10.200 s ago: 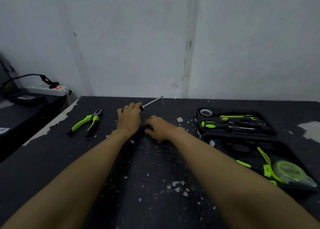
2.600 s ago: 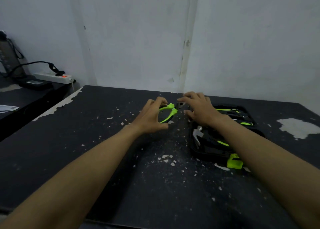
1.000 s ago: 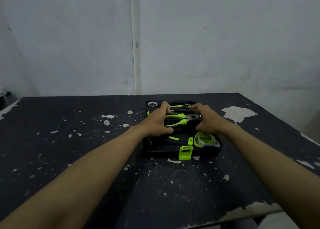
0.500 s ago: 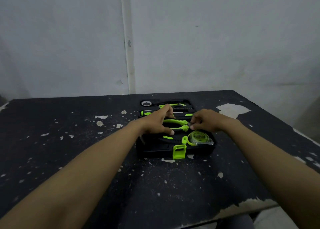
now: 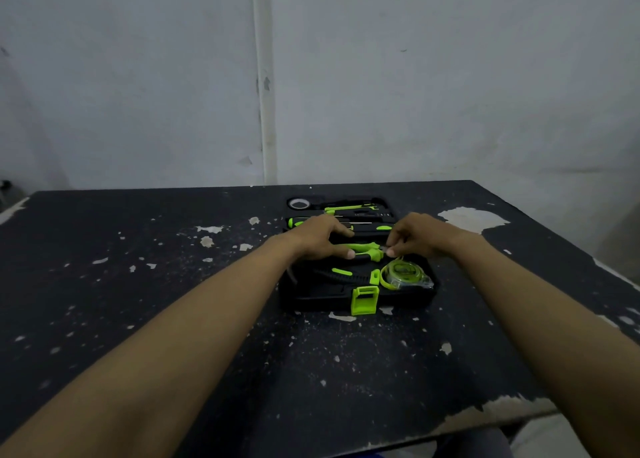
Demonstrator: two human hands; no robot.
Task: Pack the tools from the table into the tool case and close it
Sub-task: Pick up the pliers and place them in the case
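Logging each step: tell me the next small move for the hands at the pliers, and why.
Probably press the pliers down into the tool case, then let go. The left hand grips the green handles, the right hand pinches the nose end, and the pliers lie over the near half, just behind the tape measure; whether they are seated is unclear.

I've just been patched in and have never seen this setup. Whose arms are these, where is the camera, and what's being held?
There is no machine here. These are a person's two bare arms, seen from a camera worn on their head that looks forward and down. The left hand grips the green handles of the pliers, and the right hand pinches their metal head. The open tool case sits on the black table. It already holds a tape measure and a screwdriver.
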